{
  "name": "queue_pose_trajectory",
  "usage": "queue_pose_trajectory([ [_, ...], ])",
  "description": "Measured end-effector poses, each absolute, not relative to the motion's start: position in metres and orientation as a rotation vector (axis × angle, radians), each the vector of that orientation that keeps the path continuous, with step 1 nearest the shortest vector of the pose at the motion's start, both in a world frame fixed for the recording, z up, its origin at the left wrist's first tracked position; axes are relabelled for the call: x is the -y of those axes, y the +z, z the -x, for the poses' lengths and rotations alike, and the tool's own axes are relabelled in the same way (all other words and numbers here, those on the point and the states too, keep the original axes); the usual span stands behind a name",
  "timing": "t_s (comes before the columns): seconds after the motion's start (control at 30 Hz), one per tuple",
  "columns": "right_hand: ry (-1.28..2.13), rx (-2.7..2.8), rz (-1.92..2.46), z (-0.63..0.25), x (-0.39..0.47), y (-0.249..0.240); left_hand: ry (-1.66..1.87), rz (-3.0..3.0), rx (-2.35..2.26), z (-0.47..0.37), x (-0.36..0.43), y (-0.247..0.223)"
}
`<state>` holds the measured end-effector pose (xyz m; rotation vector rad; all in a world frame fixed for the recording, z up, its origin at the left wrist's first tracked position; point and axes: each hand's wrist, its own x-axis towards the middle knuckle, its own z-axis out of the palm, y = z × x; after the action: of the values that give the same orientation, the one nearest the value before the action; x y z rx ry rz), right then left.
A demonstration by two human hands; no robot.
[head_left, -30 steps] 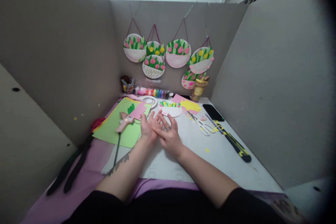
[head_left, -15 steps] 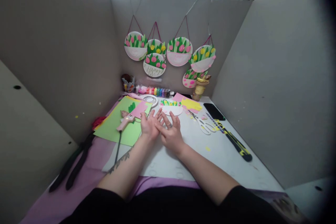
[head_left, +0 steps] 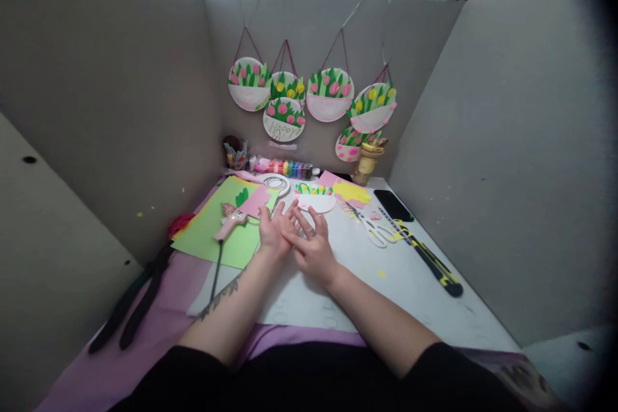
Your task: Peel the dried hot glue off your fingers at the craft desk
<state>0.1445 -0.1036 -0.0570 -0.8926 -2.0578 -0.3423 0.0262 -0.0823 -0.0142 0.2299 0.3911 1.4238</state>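
Observation:
Palm up above the table, my left hand (head_left: 277, 232) is open with its fingers apart and nothing in it. My right hand (head_left: 313, 246) is open too, its thumb side touching the left palm and fingers. Just beyond them lies a white paper-plate basket (head_left: 316, 201) with yellow and pink paper tulips. Left of my hands, a pink glue gun (head_left: 230, 224) with a dark cord rests on green paper (head_left: 197, 239). Pink paper (head_left: 255, 201) and a dark green paper leaf piece (head_left: 242, 197) lie there as well. White-handled scissors (head_left: 376, 230) are to the right.
Finished plate baskets (head_left: 330, 106) hang on the back panel. Along the back stand a pen holder (head_left: 236, 156), colourful bottles (head_left: 290, 169) and a yellowish cup (head_left: 367, 164). A phone (head_left: 393, 205) and a black-yellow cutter knife (head_left: 437, 269) lie at right. Grey panels enclose three sides.
My right hand has shifted slightly left, its fingers moving a little over the left hand. Everything on the table stays where it was.

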Motion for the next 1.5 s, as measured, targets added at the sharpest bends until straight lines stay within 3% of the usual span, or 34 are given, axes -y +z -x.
queue_pose_trajectory([
  [1.5, -0.398, 2.034, 1.034, -0.1437, 0.1088, -0.0516, 1.426, -0.279, -0.443, -0.0240, 0.0778, -0.0214],
])
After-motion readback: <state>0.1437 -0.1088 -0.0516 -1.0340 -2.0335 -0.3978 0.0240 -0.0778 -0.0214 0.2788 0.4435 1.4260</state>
